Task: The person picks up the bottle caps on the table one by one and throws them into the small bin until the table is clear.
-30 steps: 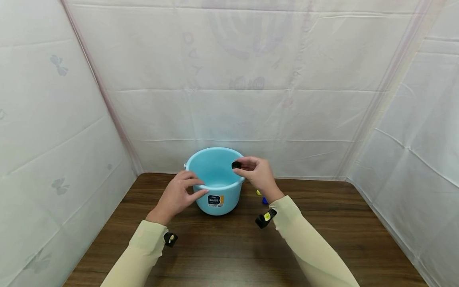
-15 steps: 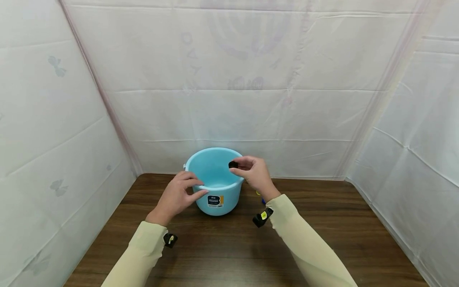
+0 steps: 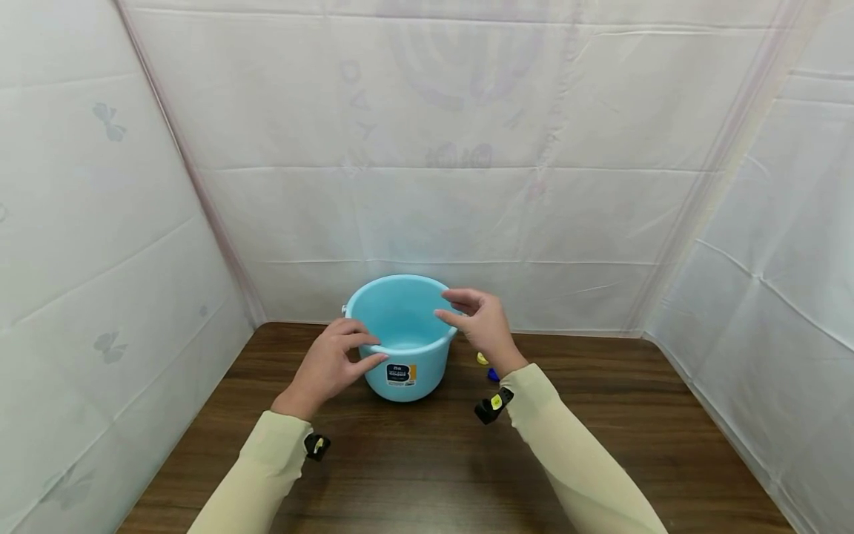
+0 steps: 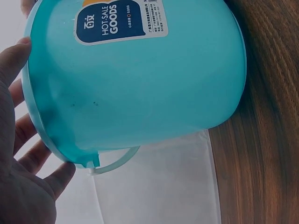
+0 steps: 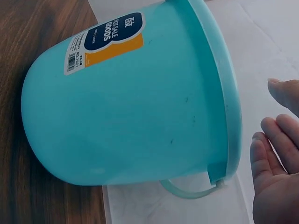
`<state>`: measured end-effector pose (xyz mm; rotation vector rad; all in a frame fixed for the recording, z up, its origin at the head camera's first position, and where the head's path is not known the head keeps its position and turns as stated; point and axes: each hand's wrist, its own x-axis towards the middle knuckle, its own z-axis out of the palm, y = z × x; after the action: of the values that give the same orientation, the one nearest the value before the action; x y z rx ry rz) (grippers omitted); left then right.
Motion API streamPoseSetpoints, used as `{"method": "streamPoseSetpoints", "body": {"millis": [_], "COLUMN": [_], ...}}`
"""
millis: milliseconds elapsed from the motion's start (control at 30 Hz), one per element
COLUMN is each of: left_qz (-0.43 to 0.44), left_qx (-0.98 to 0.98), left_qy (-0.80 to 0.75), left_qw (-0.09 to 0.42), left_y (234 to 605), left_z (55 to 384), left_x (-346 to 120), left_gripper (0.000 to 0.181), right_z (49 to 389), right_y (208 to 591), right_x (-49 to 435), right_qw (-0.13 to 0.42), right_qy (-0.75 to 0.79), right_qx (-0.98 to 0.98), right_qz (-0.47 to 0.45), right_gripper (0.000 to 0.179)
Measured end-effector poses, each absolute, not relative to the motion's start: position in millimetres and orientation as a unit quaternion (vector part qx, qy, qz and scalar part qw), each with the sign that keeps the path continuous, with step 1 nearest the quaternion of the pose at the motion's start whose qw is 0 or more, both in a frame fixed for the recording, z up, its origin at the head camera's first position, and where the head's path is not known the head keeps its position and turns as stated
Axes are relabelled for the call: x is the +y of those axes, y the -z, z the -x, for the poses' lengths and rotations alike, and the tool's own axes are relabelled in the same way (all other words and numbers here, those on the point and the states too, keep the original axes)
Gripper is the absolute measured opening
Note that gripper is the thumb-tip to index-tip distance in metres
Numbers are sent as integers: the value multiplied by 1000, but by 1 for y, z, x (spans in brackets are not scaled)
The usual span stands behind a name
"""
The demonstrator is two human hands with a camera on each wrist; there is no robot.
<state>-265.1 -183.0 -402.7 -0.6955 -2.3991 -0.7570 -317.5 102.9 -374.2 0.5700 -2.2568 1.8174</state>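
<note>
A light blue plastic bucket (image 3: 403,367) with a printed label stands upright on the table. My left hand (image 3: 327,363) holds its near left rim, the thumb outside and the other fingers over the inner side. In the left wrist view the left hand's fingers (image 4: 32,156) spread along that rim (image 4: 35,109). Over the right side of the bucket's mouth, my right hand (image 3: 482,322) has its thumb and fingers apart with nothing between them. The right wrist view shows the right hand (image 5: 278,163) beyond the rim, fingers loosely extended. The bucket's floor is partly hidden by its near wall.
Close right of the bucket, partly behind the right wrist, lie a small yellow piece (image 3: 482,358) and a small blue piece (image 3: 493,374). The brown wood-grain table (image 3: 400,475) is bordered by white sheeting (image 3: 440,222). The bucket's handle (image 5: 191,192) hangs at its far side.
The small black round piece that my right hand pinched is gone from its fingers, which have spread; where it lies is hidden. The left hand and bucket have not moved.
</note>
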Motion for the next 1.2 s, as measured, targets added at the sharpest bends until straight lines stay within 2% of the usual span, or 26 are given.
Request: {"method": "streamPoseSetpoints", "body": {"millis": [200,500,900,1200], "left_qz": [258,257,258,258], "left_qx": [-887,-887,-888,-888], "left_qy": [281,278,275,270], "left_qw": [261,264,264,267], "left_y": [403,404,403,403], "left_z": [265,267,268,267], "left_x": [-183,-185,-185,-185], "left_gripper": [24,26,25,26], "right_z": [318,317,316,319], "right_y": [379,388,402,423], "right_x": [113,129,145,164], "right_qw": [99,94,126,135], "right_qy": [-615,-629,-608,-582], "right_qx": [-761,-757,-772,-793], "right_qz": [-183,-154,-135,-120], "right_gripper": [40,49,38,42]}}
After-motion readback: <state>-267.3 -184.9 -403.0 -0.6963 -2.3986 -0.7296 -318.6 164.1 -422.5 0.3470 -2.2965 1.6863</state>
